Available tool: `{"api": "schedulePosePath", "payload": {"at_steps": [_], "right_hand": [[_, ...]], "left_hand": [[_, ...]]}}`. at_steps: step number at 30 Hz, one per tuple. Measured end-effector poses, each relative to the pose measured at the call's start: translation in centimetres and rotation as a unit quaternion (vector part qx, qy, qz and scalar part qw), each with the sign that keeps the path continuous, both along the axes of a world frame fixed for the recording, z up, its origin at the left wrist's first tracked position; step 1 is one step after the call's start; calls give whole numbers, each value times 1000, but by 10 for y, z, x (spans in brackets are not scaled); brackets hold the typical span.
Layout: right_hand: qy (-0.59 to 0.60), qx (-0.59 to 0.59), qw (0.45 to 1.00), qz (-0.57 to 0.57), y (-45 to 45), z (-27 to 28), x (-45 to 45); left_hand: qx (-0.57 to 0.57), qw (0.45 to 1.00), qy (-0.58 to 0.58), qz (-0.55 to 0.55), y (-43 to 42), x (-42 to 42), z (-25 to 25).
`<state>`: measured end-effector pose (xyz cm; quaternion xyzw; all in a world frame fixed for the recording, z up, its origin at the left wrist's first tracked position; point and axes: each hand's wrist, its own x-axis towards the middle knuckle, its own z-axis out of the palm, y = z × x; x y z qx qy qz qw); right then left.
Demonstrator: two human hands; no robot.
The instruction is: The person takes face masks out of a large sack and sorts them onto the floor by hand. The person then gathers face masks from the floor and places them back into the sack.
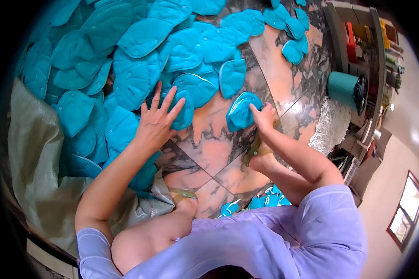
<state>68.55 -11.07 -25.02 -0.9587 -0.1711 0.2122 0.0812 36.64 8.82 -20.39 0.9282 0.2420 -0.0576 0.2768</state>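
Observation:
Folded turquoise fabric masks (pixel 139 37) lie in a large overlapping pile at the upper left. My left hand (pixel 157 120) rests with fingers spread at the pile's near edge, touching a mask (pixel 185 114). On the marble floor to the right, my right hand (pixel 264 115) pinches the edge of a small stack of masks (pixel 242 110) between thumb and fingers. A single mask (pixel 232 78) lies between the pile and that stack.
A beige sack (pixel 37 153) lies under the pile at left. Several masks (pixel 294 52) lie at the upper right. A teal cylinder (pixel 343 88) and white cords (pixel 330 124) stand beside shelves (pixel 377 69). Masks with white straps (pixel 265 201) lie near my legs.

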Motion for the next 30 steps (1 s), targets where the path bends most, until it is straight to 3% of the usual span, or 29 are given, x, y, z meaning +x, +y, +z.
{"api": "schedulePosePath", "payload": {"at_steps": [2,4,8,10,12,13,14,18,21,22,24,26,27,29,30], "right_hand": [[28,-73,983,-164,37,-5,-28],[-4,-140,978,-156,82,-12,-54],[175,14,985,-6,142,33,-75],[156,-7,949,272,169,64,-67],[103,-54,814,570,198,102,-37],[91,-94,781,611,214,130,-29],[167,-167,795,558,237,160,-26],[91,-120,862,485,283,171,46],[51,33,898,436,321,151,104],[44,89,910,402,336,141,135],[-58,172,918,354,358,106,201],[-78,188,928,313,383,87,253],[-148,143,901,382,400,47,328],[-139,138,943,269,441,45,350],[-106,142,954,241,460,47,355]], "left_hand": [[8,1000,-3,27,0,-3,-8],[-6,998,6,57,1,-5,-10],[-5,994,21,109,5,-8,-20],[56,990,8,128,-2,-11,-35],[105,985,-3,135,-7,-10,-55],[106,986,30,129,-7,-9,-51],[91,987,26,132,-5,-9,-48],[45,991,32,120,-3,-11,-38],[63,991,2,117,-3,-18,-28],[45,994,47,88,-3,-19,-23],[74,997,20,9,3,-28,-4],[-96,994,-53,8,24,-31,15],[-179,980,-92,13,39,-30,27],[10,972,-179,152,108,-27,61],[3,942,-207,264,146,-26,61]]}}
